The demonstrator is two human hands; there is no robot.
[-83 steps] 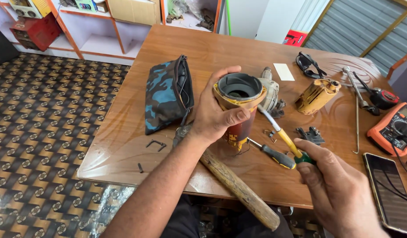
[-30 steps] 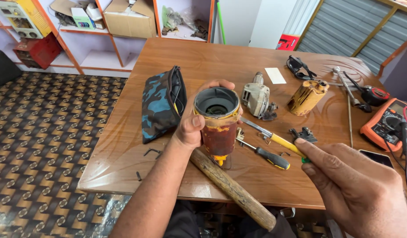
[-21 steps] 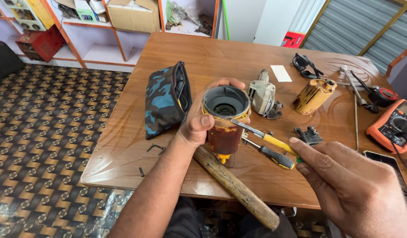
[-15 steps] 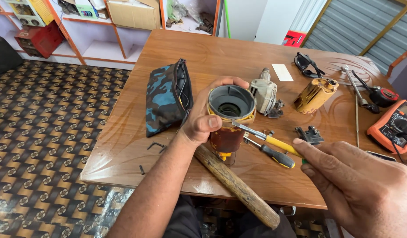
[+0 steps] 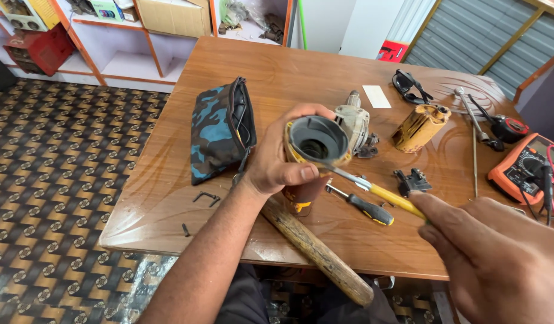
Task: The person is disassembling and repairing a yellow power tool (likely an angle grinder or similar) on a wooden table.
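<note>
My left hand (image 5: 275, 162) grips a worn yellow-and-red cylindrical tool housing (image 5: 316, 144), held upright with its grey open mouth facing up. My right hand (image 5: 499, 252) holds a yellow-handled screwdriver (image 5: 385, 195), whose metal shaft rests on the housing's rim. Under the housing a wooden hammer handle (image 5: 316, 252) lies on the brown wooden table (image 5: 289, 78). A second screwdriver with a black and yellow handle (image 5: 364, 207) lies just right of the housing.
A blue camouflage pouch (image 5: 217, 129) lies left. Behind the housing sits a grey gear head (image 5: 355, 123), then a yellow motor part (image 5: 418, 126), black goggles (image 5: 409, 84), a white card (image 5: 376, 96), an orange multimeter (image 5: 526, 165), a tape measure (image 5: 508, 127) and small black screws (image 5: 202, 198).
My left hand has tilted the housing's mouth more toward me. My right hand, earlier off the tool, has brought the yellow screwdriver's tip onto the rim.
</note>
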